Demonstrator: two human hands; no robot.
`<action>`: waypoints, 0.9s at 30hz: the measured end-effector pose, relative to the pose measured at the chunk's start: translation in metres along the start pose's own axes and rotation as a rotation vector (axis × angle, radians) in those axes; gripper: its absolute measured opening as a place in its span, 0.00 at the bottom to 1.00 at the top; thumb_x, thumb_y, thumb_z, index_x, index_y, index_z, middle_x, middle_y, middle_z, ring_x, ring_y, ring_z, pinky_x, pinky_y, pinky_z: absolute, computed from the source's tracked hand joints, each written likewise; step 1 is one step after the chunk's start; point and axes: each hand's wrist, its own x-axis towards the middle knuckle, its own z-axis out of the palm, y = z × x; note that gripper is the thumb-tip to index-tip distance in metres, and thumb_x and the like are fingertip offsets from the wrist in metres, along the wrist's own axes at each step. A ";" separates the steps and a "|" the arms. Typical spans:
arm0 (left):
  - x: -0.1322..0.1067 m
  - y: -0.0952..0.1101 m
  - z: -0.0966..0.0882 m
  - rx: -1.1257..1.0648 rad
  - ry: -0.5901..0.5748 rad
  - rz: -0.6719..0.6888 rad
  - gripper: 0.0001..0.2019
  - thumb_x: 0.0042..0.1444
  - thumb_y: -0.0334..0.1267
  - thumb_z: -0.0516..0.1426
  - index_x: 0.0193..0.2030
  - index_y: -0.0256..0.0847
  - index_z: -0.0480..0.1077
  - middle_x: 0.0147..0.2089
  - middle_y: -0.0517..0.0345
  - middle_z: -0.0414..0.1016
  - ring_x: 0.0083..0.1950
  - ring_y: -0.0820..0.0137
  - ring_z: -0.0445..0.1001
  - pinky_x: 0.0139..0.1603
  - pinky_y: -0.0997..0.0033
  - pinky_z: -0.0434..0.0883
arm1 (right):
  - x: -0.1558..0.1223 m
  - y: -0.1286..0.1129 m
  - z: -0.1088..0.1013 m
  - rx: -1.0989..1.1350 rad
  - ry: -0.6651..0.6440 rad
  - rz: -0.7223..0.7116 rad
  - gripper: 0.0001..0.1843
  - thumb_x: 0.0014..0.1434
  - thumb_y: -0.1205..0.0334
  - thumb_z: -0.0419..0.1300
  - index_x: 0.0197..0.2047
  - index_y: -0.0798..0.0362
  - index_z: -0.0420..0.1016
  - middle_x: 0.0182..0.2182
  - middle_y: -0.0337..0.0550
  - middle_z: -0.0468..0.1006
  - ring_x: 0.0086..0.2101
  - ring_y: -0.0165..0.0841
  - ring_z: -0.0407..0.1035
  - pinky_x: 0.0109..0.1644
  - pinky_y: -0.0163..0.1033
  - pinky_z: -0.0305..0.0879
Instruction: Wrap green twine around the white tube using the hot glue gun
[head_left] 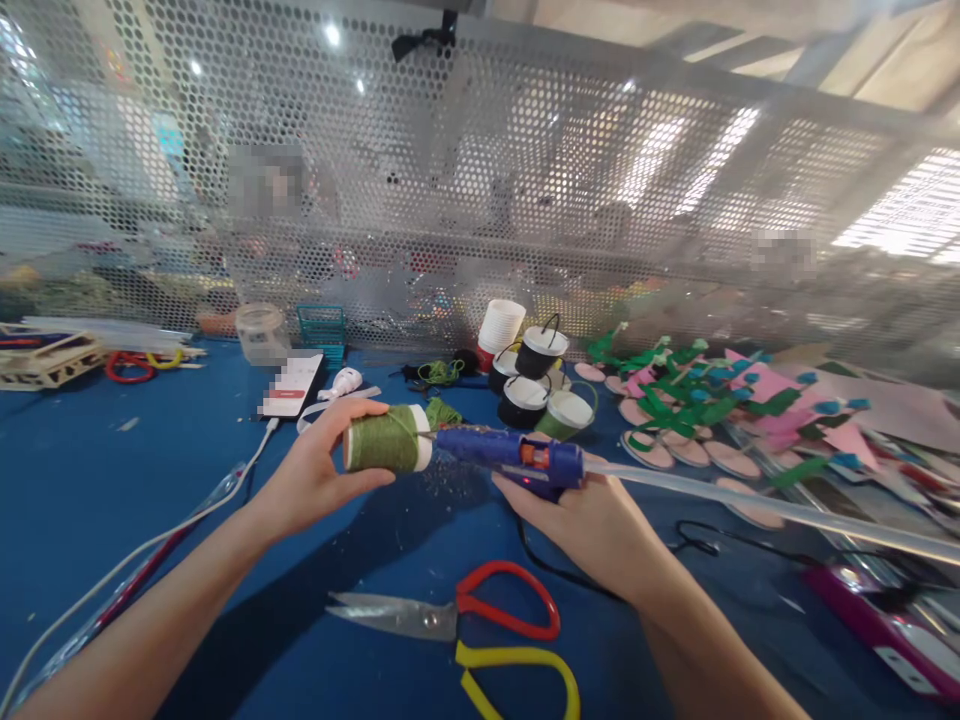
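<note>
My left hand point(311, 470) is closed around a small white cup wrapped in green yarn point(382, 443), which lies on its side in the air. In my right hand point(589, 520) is a blue glue gun point(487, 450), its nozzle pointing left at the cup's white rim; whether it touches cannot be made out. A long clear glue stick point(750, 503) runs out of the gun's back to the right. Below my hands, scissors point(431, 618) with one red and one yellow handle lie on the blue table point(247, 620). My right fingers are partly hidden behind the gun.
Black and green wrapped cups point(523, 400) and stacked white cups point(501, 325) stand behind. Green yarn point(441, 373) and a phone point(292, 385) with a white cable lie nearby. Pink and green craft pieces point(682, 410) and a magenta power strip point(877, 625) are at right. A perforated screen point(420, 180) borders the back.
</note>
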 end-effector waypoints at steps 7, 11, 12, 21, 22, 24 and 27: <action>0.000 -0.001 0.000 -0.010 0.023 -0.020 0.25 0.47 0.41 0.61 0.52 0.43 0.60 0.56 0.48 0.62 0.56 0.56 0.65 0.53 0.52 0.65 | -0.003 -0.001 0.000 -0.037 -0.010 -0.032 0.05 0.49 0.62 0.53 0.25 0.47 0.69 0.20 0.40 0.74 0.22 0.34 0.66 0.28 0.37 0.67; 0.001 0.000 0.000 -0.008 0.003 0.015 0.24 0.48 0.39 0.61 0.52 0.43 0.60 0.56 0.48 0.61 0.56 0.57 0.64 0.54 0.53 0.65 | -0.002 -0.002 -0.002 -0.043 -0.002 -0.028 0.05 0.49 0.62 0.54 0.25 0.48 0.70 0.20 0.41 0.74 0.23 0.35 0.66 0.28 0.38 0.67; 0.001 0.001 0.000 -0.003 0.002 0.023 0.24 0.49 0.39 0.61 0.52 0.44 0.60 0.56 0.49 0.61 0.56 0.57 0.64 0.54 0.53 0.64 | -0.002 -0.002 -0.002 -0.043 -0.002 -0.029 0.05 0.49 0.62 0.54 0.25 0.48 0.70 0.20 0.41 0.74 0.23 0.35 0.66 0.29 0.38 0.67; 0.000 0.001 -0.002 0.044 0.005 0.082 0.22 0.50 0.38 0.60 0.51 0.44 0.59 0.56 0.48 0.60 0.58 0.58 0.62 0.57 0.52 0.62 | -0.003 -0.002 -0.002 -0.060 -0.013 -0.020 0.05 0.49 0.62 0.54 0.24 0.48 0.69 0.19 0.40 0.73 0.22 0.34 0.66 0.27 0.37 0.66; 0.000 0.001 -0.002 0.050 -0.006 0.100 0.22 0.50 0.37 0.60 0.52 0.44 0.59 0.56 0.48 0.60 0.58 0.58 0.62 0.58 0.53 0.61 | -0.002 -0.002 -0.003 -0.061 -0.010 -0.017 0.06 0.49 0.62 0.54 0.24 0.48 0.70 0.19 0.40 0.73 0.22 0.34 0.66 0.26 0.36 0.66; 0.000 0.002 -0.002 0.067 -0.023 0.142 0.21 0.51 0.36 0.59 0.52 0.45 0.59 0.57 0.48 0.60 0.60 0.59 0.60 0.59 0.53 0.60 | -0.002 -0.003 -0.004 -0.065 -0.013 -0.017 0.06 0.49 0.62 0.54 0.24 0.48 0.70 0.19 0.40 0.72 0.22 0.34 0.66 0.26 0.36 0.66; 0.000 0.003 -0.003 0.092 -0.038 0.193 0.20 0.52 0.35 0.59 0.51 0.46 0.59 0.57 0.47 0.60 0.61 0.58 0.58 0.60 0.52 0.59 | 0.000 -0.004 -0.006 -0.064 -0.031 -0.022 0.05 0.48 0.63 0.55 0.24 0.47 0.71 0.19 0.40 0.73 0.22 0.34 0.66 0.28 0.37 0.68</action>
